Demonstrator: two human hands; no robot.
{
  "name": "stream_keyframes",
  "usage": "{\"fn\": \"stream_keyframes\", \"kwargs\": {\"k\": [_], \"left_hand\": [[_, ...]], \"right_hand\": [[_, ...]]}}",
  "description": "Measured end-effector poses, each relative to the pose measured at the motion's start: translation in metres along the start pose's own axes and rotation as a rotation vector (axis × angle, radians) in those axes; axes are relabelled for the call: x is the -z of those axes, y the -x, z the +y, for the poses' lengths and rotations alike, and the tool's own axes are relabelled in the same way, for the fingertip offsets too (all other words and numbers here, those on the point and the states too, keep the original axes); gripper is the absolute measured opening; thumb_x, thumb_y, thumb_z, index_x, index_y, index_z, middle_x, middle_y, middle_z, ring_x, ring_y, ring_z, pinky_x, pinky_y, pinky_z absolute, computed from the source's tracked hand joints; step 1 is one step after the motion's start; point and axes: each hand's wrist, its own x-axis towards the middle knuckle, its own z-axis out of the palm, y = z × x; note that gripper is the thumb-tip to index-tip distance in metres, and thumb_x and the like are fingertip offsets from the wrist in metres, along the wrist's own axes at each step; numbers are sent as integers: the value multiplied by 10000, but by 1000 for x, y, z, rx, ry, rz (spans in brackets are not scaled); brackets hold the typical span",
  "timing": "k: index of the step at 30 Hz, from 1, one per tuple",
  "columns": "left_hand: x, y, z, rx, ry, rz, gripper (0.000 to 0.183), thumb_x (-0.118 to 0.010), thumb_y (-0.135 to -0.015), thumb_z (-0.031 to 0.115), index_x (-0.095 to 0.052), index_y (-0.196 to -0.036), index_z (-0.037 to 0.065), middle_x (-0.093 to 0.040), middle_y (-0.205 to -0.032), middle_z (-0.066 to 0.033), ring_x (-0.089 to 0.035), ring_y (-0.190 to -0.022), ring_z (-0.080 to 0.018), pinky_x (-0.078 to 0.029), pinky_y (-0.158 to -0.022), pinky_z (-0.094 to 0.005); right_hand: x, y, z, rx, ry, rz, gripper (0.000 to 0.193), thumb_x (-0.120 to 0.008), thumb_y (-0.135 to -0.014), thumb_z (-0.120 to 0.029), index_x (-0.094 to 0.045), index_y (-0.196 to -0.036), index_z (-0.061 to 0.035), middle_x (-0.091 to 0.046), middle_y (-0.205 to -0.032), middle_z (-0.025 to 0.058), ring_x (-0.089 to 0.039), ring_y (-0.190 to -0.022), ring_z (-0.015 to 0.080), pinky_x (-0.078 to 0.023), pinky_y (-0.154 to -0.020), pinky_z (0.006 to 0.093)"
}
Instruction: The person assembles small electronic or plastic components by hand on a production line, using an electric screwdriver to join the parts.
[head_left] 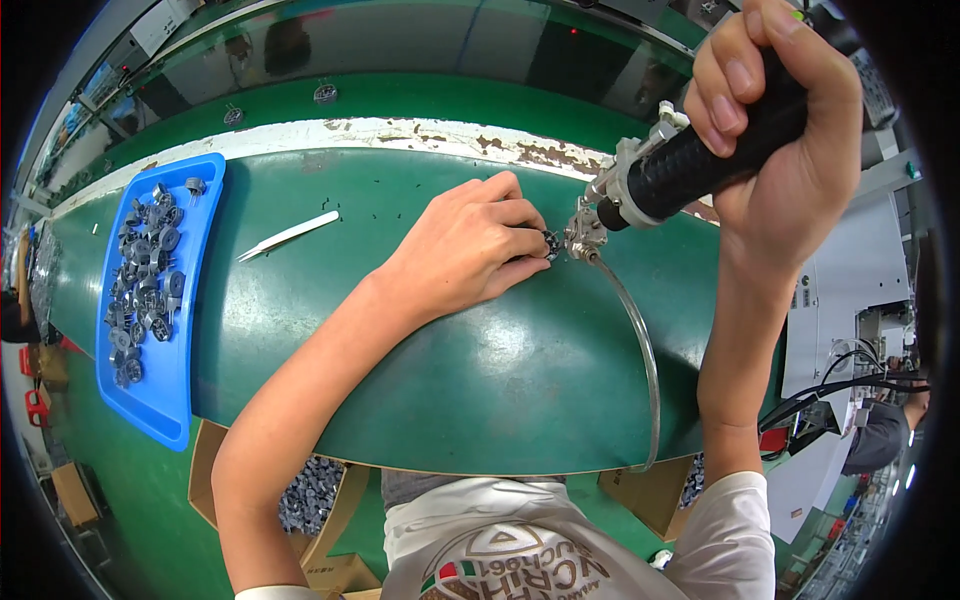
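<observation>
My right hand (800,150) is wrapped round the black body of a powered screwdriver (665,182) at the upper right. Its metal nose (585,232) points left and down, and a clear hose (643,345) runs from it toward the table's near edge. Close to that nose, my left hand (465,245) pinches a small dark round part (551,246) against the green table. Fingers cover most of this part, and whether the screwdriver's tip touches it I cannot tell. White tweezers (290,236) lie left of my left hand.
A blue tray (205,260) with many grey round parts stands at the left. Tiny dark screws lie scattered beyond my left hand. Below the near edge are cardboard boxes (345,510) with grey parts. Beyond a worn white ledge (420,132) runs a green strip with several more parts.
</observation>
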Motion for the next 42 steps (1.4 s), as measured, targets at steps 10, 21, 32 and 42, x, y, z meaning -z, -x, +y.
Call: {"fn": "stream_keyframes", "kwargs": {"k": [10, 21, 32, 42], "left_hand": [[33, 20, 15, 46, -150, -84, 119, -794, -813, 168, -754, -896, 92, -730, -965, 2, -644, -929, -216, -537, -830, -381], [213, 167, -4, 725, -802, 224, 183, -814, -799, 119, -778, -969, 59, -762, -1114, -80, -672, -1026, -298, -547, -917, -399], [96, 30, -111, 753, -492, 235, 342, -835, -807, 325, -778, -1027, 69, -752, -1067, -131, -680, -1050, -337, -540, -914, -437], [53, -20, -111, 805, -186, 185, 376, -843, -760, 319, -798, -1024, 55, -759, -973, -123, -712, -882, -294, -564, -818, -406]], "right_hand": [[73, -14, -26, 85, -256, -420, 240, -537, -1033, -238, -457, -1120, -29, -492, -853, 38, -503, -712, 99, -397, -519, 203], [67, -3, -56, -3, -143, -448, 527, -511, -1060, -313, -412, -1413, 65, -494, -855, 41, -491, -657, 79, -408, -517, 199], [55, -10, -45, -58, -6, -421, 246, -592, -957, -288, -547, -912, -50, -631, -774, 84, -623, -694, 150, -467, -580, 273], [58, -14, -55, 83, -85, -502, 220, -491, -1006, -249, -441, -948, -42, -521, -802, 80, -534, -693, 162, -439, -523, 251]]}}
